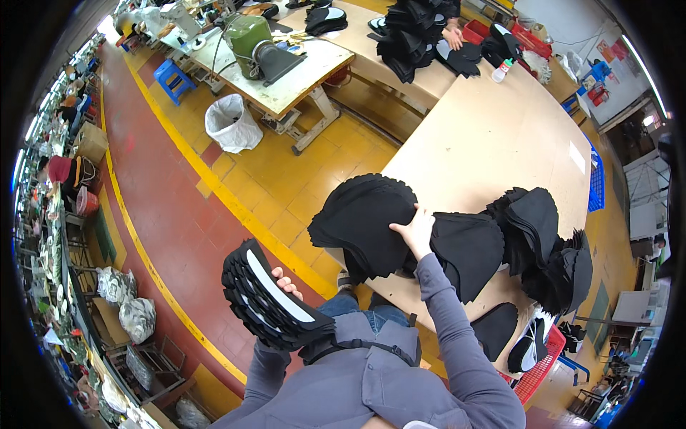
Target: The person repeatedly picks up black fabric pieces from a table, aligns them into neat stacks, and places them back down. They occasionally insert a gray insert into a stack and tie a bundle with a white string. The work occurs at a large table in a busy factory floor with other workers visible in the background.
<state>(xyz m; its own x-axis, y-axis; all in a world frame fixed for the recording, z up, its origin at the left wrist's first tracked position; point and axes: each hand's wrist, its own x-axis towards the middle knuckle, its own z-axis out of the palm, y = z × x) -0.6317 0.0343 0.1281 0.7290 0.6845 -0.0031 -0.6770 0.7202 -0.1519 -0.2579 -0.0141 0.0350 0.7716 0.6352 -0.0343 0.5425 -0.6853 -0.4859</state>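
Note:
My left hand (287,284) is wrapped around a thick bundle of black cut pieces with white strips (275,289), held off the table at my left side. Its fingertips curl over the bundle's inner edge; the rest of the hand is hidden behind it. With my right hand (416,230) I grip the right edge of a fanned stack of black cut pieces (371,222), thumb on top. That stack juts past the table's near left corner. Beside my right wrist lies another stack of black pieces (466,250), and more bundled stacks (532,225) spread to the right.
The tan table (493,136) runs away from me. On its near edge is a loose black piece (495,330), above a red basket (541,368). Across the table, a person's hand (453,36) rests by black stacks near a bottle (501,71). A green machine (250,46) stands left.

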